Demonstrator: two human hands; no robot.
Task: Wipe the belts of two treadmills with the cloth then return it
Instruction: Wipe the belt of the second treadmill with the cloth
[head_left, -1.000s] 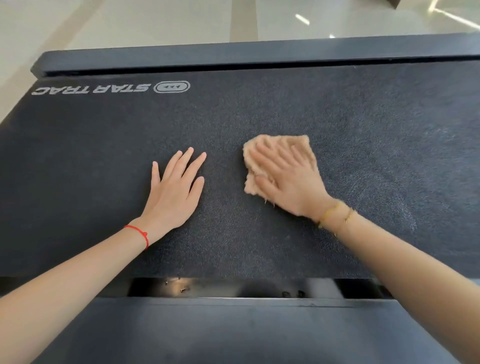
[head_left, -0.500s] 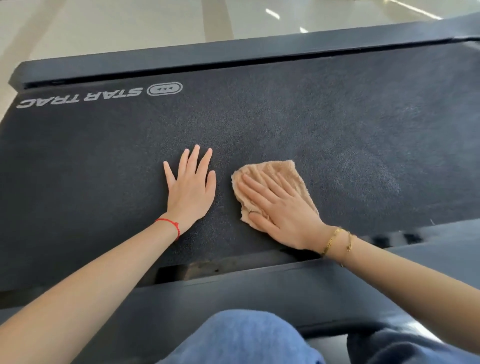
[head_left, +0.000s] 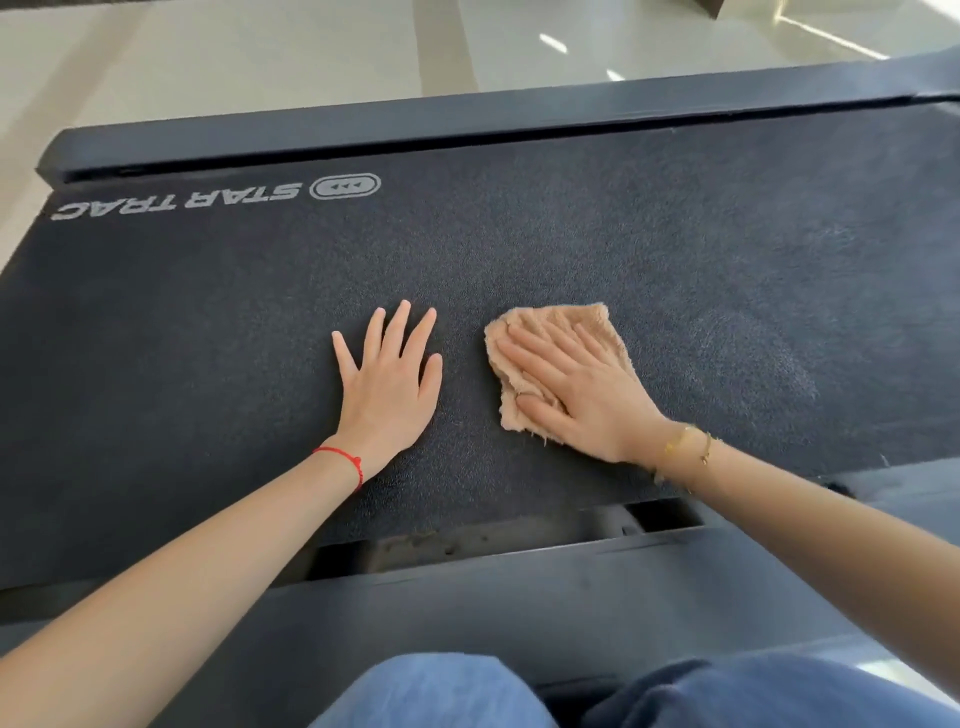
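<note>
Cloth (head_left: 561, 364) slid right under flat right hand (head_left: 582, 395); left hand (head_left: 389, 384) flat on belt (head_left: 208, 338).

This looks like a gym: a wide black textured treadmill belt (head_left: 519, 249) printed "STAR TRAC" (head_left: 176, 200) at 10 o'clock, dark grey side rails (head_left: 467, 117) at 12 o'clock, and glossy pale tiled floor (head_left: 260, 47) beyond.
</note>
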